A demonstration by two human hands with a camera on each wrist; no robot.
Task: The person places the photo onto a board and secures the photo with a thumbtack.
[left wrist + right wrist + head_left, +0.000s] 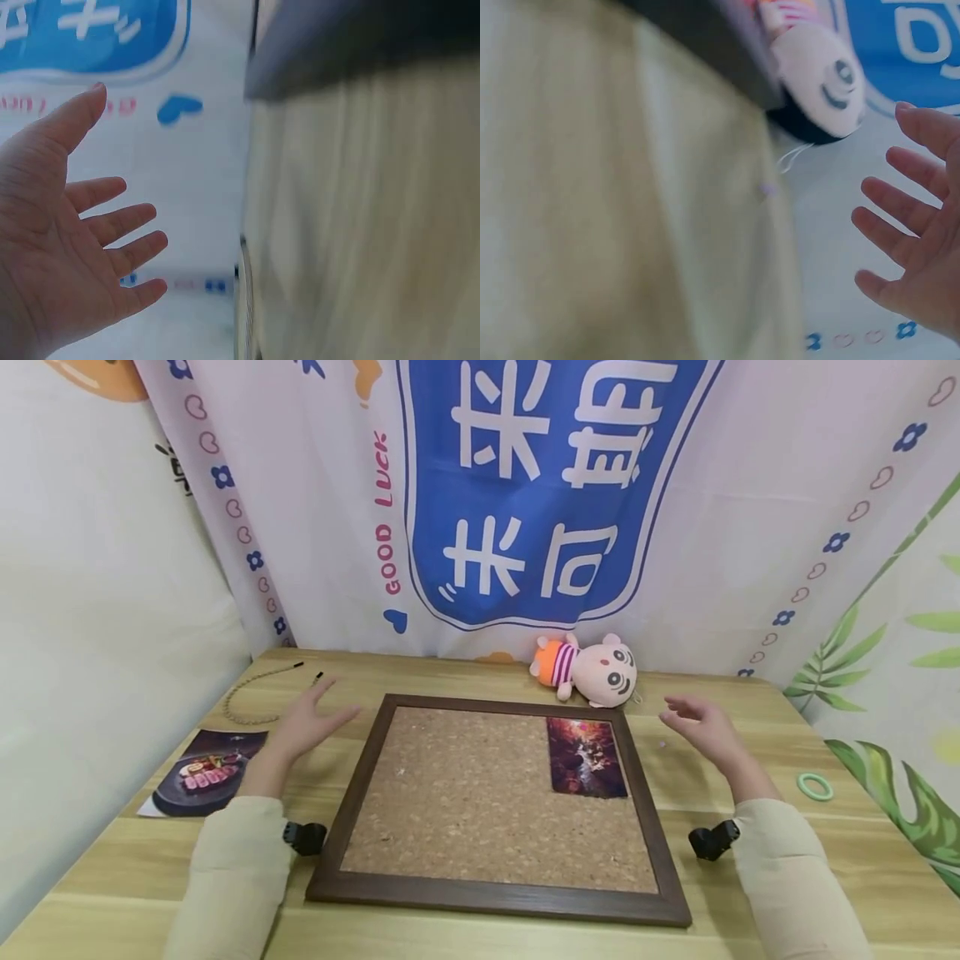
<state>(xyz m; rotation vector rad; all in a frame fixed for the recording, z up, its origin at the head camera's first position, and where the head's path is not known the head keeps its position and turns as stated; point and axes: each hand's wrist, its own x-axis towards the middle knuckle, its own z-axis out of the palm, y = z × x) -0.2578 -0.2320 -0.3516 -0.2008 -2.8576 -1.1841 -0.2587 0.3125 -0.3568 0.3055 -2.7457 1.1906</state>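
Between the two hands lies a cork board (487, 802) with a dark brown frame. A picture card (587, 758) in red and dark tones sits in the board's upper right corner. The left hand (306, 722) hovers past the frame's left side, thumb and fingers spread, holding nothing; its bare palm also shows in the left wrist view. Off the frame's right side, the right hand (701, 727) is raised above the table with loosely bent fingers and nothing in them. In the right wrist view the right hand's fingers (900, 225) are apart.
A food photo (206, 774) and a beige cord (240, 714) with black tips lie at the left. The plush doll (588, 670) rests behind the board, against the printed curtain (720, 527). A green ring (814, 787) and a tiny purple object (662, 744) are on the right.
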